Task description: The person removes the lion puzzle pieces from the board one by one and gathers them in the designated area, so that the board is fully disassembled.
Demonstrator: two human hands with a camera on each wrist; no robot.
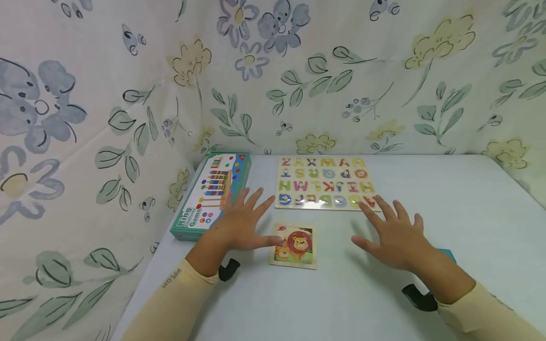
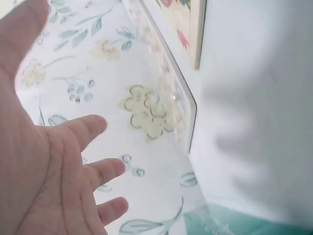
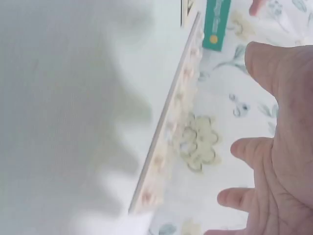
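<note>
A white cloth (image 1: 315, 71) printed with blue and yellow flowers and green leaves rises behind the far edge of the table and along its left edge. The pale table (image 1: 341, 293) spreads below it. Two cream sleeves reach in from the near edge, the left sleeve (image 1: 170, 303) bearing small lettering and the right sleeve (image 1: 482, 308) entering nearer the right edge.

A green and white game box (image 1: 219, 166) lies flat at the table's far left corner, its front picturing stacked coloured rings. To its right, near the middle of the far edge, an alphabet board (image 1: 324, 182) lies flat with rows of bright letters.

The person's left hand (image 1: 241, 225) is raised above the table between the box and the middle, fingers straight and spread. The right hand (image 1: 394, 239) is held up likewise, fingers extended and apart, the index fingertip near the board's near right corner in the head view.

The square lion puzzle (image 1: 298, 244) lies on the table between the hands, just nearer the near edge than the board; the left thumb overlaps its left side in that view. Black bands (image 1: 229, 270) show under both wrists. A blue item (image 1: 448, 255) peeks out beside the right forearm, mostly hidden.
</note>
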